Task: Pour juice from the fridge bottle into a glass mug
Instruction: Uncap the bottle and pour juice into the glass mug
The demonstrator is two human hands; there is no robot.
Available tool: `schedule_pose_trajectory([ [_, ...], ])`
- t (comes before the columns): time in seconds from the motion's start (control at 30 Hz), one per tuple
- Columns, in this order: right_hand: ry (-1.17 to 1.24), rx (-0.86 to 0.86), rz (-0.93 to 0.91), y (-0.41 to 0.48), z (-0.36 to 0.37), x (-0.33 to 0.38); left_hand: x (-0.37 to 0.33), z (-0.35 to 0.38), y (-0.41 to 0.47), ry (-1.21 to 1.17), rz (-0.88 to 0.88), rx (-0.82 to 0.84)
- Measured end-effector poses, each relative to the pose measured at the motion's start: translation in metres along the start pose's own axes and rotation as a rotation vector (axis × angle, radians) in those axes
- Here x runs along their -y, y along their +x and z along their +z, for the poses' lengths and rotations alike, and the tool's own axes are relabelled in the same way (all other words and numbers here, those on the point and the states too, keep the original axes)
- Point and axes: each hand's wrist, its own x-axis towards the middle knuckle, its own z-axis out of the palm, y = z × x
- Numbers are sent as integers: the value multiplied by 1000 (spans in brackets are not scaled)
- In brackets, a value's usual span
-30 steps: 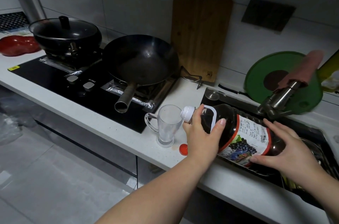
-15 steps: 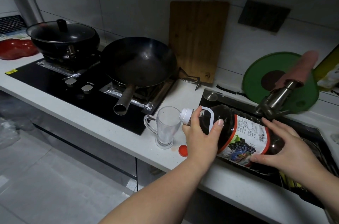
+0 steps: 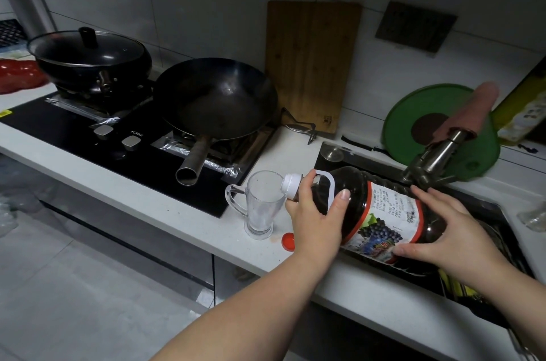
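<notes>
A large juice bottle (image 3: 381, 210) with dark juice and a grape label lies tipped almost flat above the counter edge. Its white spout (image 3: 291, 186) reaches the rim of the clear glass mug (image 3: 263, 204), which stands upright on the counter and looks empty. My left hand (image 3: 317, 213) grips the bottle's neck at its white handle. My right hand (image 3: 452, 230) holds the bottle's lower body from below and behind. A red cap (image 3: 288, 241) lies on the counter just right of the mug's base.
A black hob (image 3: 88, 136) with a wok (image 3: 215, 97) and a lidded pot (image 3: 88, 56) fills the left. A wooden board (image 3: 310, 65) leans on the wall. The sink (image 3: 502, 242), its tap (image 3: 434, 154) and a green lid (image 3: 413, 112) lie to the right.
The bottle's spout has come slightly closer to the mug's rim. Both hands keep the same hold, and the mug has not moved.
</notes>
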Motion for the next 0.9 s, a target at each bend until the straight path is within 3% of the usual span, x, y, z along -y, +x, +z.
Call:
schedule_pose_trajectory([
  [0.9, -25, 6, 1, 0, -10, 8, -8, 1, -3, 2, -37, -14],
])
